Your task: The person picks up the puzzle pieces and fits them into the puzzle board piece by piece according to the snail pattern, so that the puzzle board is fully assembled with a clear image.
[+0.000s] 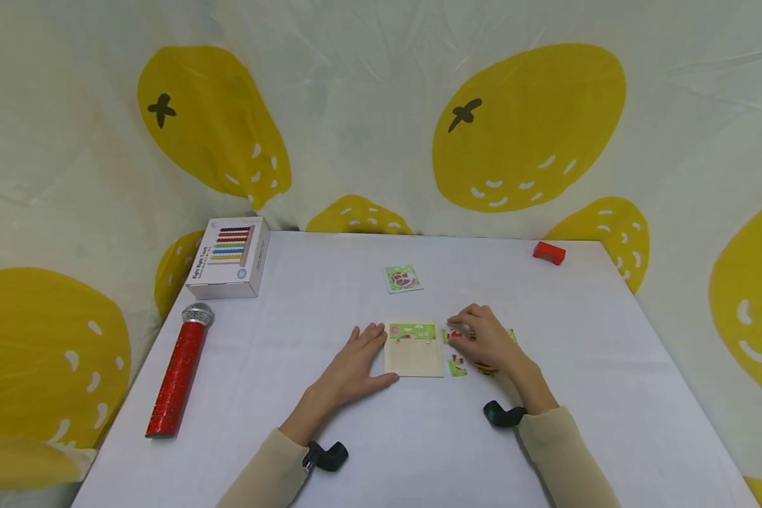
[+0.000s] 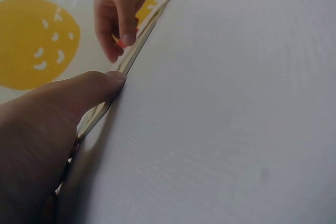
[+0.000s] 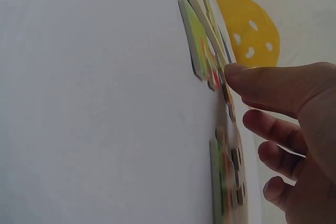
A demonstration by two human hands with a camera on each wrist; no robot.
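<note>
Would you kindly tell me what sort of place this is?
Probably an improvised filming corner: a patterned backdrop behind a white table, with a puzzle and microphone on it.

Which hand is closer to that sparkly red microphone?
Left. The left hand is right of the microphone, at the wooden board's left side; the right hand is farther right, among the puzzle pieces.

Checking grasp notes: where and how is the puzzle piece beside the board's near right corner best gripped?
Probably best pinched by its near and far edges, from above and the near side: the piece lies flat, the board close on its left, the nearside tablecloth bare.
</note>
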